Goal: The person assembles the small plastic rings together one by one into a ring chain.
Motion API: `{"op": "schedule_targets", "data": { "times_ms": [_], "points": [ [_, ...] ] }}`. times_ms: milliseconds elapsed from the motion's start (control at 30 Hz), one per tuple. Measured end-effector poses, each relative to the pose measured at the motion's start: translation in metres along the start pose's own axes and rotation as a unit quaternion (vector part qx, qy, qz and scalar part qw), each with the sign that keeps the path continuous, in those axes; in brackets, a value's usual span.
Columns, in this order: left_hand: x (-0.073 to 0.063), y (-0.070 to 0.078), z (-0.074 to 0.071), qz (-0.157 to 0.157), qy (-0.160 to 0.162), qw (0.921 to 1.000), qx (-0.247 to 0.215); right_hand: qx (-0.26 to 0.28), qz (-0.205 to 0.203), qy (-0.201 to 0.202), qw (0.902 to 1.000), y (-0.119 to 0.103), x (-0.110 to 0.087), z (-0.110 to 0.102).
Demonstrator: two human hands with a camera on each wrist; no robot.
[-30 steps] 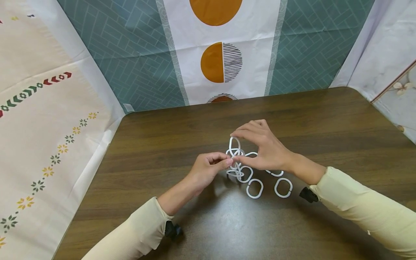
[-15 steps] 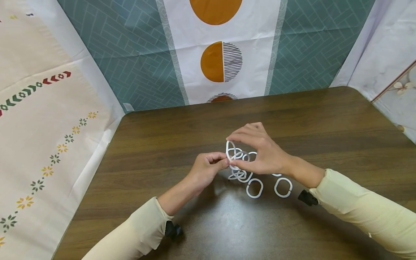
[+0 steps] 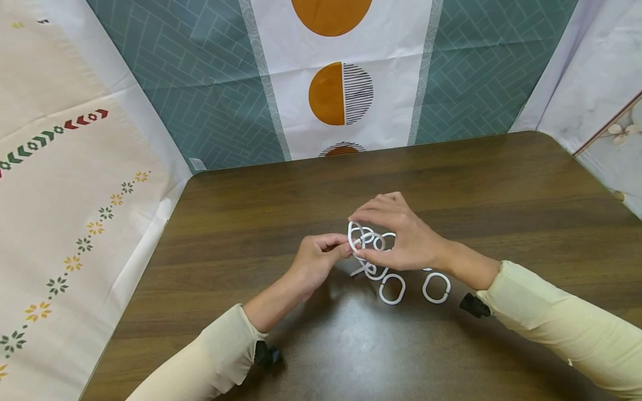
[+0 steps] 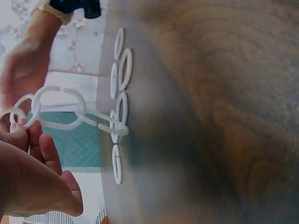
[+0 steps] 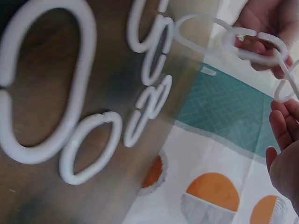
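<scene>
Several white plastic oval rings, each with a small gap like a shower curtain ring, hang linked as a chain between the hands. My left hand (image 3: 317,259) pinches the chain between thumb and fingers. My right hand (image 3: 403,236) holds the top ring (image 3: 350,236) upright, thumb below and fingertips above. In the left wrist view, a linked ring (image 4: 58,125) hangs with its gap upward. Below it, the lowest ring (image 4: 110,130) overlaps the rings on the table. Fingers partly hide where the held rings meet.
Loose white rings lie on the brown wooden table (image 3: 241,234), including one in front (image 3: 381,289) and another to the right (image 3: 424,288). More lie beneath the right hand, partly covered. A patterned cloth (image 3: 215,83) hangs behind the table.
My right hand has shifted slightly left and down, bringing the top ring closer to the left fingertips. The hanging links have swung a little. My left hand stays almost in place.
</scene>
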State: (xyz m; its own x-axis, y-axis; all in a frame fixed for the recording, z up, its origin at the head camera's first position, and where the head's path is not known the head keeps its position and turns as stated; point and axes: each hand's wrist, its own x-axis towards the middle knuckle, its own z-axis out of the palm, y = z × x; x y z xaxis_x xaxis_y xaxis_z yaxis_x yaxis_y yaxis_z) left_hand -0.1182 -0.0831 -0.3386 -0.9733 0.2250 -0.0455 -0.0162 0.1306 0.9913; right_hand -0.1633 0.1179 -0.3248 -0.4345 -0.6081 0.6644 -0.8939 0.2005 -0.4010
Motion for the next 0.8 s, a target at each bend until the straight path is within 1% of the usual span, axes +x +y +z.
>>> {"op": "schedule_targets", "data": {
  "times_ms": [133, 233, 367, 500, 667, 800],
  "points": [
    [0.0009, 0.0014, -0.0013, 0.000, 0.009, 1.0000, -0.002, -0.025, -0.004, -0.003, 0.9997, 0.0033, -0.0033, -0.0001],
    [0.0011, 0.0004, -0.0023, -0.006, 0.007, 0.9999, 0.008, -0.063, -0.013, 0.006, 0.9979, 0.0059, -0.0042, -0.0020],
    [0.0010, -0.0009, -0.0037, -0.009, 0.000, 1.0000, 0.004, -0.099, -0.026, 0.011, 0.9947, 0.0075, -0.0038, -0.0037],
    [0.0022, 0.0001, -0.0042, -0.002, 0.005, 0.9999, -0.015, -0.109, -0.032, 0.008, 0.9935, 0.0081, -0.0041, -0.0030],
    [0.0038, 0.0039, -0.0035, 0.000, 0.018, 0.9993, -0.033, -0.118, -0.038, 0.003, 0.9923, 0.0078, -0.0031, -0.0015],
    [0.0047, 0.0044, -0.0028, 0.003, 0.012, 0.9992, -0.038, -0.126, -0.047, -0.003, 0.9909, 0.0072, -0.0021, 0.0000]
  ]
}}
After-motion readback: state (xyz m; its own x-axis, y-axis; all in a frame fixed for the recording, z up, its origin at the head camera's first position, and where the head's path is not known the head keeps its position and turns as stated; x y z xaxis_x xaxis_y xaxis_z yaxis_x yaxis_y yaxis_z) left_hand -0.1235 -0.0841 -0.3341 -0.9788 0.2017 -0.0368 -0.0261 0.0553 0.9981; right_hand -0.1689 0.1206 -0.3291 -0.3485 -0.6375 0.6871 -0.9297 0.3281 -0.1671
